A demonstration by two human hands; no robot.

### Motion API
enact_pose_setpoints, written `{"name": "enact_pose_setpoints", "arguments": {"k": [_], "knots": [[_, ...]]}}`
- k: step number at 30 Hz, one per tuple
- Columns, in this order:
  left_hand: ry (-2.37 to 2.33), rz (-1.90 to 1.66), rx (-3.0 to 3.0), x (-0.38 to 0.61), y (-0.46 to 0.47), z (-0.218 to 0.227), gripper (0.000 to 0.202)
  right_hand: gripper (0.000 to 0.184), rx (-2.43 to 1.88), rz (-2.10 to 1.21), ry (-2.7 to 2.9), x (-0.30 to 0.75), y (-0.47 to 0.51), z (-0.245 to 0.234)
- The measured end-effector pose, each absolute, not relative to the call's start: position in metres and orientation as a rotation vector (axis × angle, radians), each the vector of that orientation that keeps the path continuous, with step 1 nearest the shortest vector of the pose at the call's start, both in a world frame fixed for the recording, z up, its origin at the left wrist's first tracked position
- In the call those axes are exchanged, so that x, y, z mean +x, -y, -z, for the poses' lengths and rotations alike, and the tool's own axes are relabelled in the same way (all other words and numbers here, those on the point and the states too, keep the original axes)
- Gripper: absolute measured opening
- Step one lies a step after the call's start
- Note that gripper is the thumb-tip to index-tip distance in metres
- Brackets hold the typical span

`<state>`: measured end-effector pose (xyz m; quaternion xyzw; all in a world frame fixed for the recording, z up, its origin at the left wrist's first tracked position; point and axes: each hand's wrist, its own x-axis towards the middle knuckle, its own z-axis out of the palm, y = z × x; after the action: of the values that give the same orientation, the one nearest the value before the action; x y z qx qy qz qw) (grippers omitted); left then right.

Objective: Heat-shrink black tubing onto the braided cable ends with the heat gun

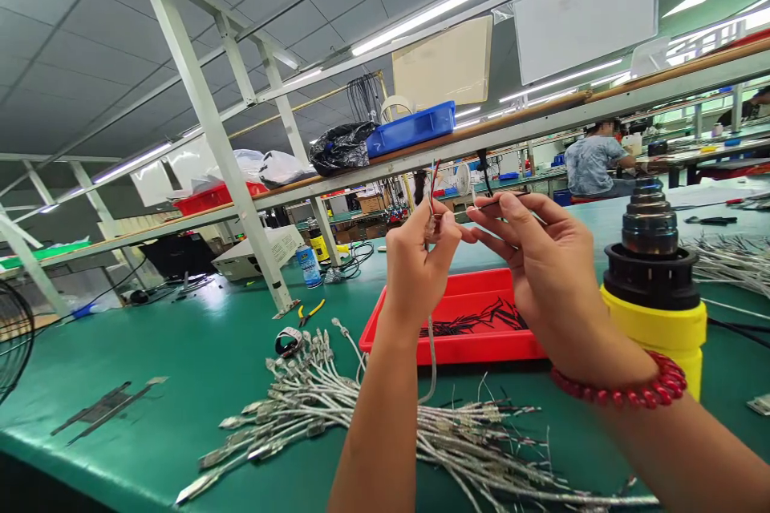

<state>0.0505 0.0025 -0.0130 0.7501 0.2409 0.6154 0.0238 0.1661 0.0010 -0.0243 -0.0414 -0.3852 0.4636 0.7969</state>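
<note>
My left hand (417, 268) is raised above the green table and pinches the end of a grey cable (431, 353), whose thin red and white wires (433, 180) stick up past my fingers. The cable hangs down behind my wrist toward the table. My right hand (541, 272), with a red bead bracelet (626, 389) on the wrist, meets the left at the fingertips and pinches a thin dark tube (499, 200). Under my hands stands a red tray (469, 349) with dark tube pieces in it.
A pile of grey cables with metal ends (361, 425) lies on the green table (180, 345). A yellow and black device (653, 288) stands at right. Yellow pliers (311, 311), a blue can (309, 264) and shelf posts stand behind. A person (593, 160) sits far off.
</note>
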Motion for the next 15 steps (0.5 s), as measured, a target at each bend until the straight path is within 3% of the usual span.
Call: {"name": "enact_pose_setpoints", "arguments": {"k": [15], "knots": [[-0.756, -1.878, 2.306, 0.0517, -0.0022, 0.0134, 0.018, 0.011, -0.097, -1.065, 0.807, 0.1692, -0.0039, 0.0252]]}}
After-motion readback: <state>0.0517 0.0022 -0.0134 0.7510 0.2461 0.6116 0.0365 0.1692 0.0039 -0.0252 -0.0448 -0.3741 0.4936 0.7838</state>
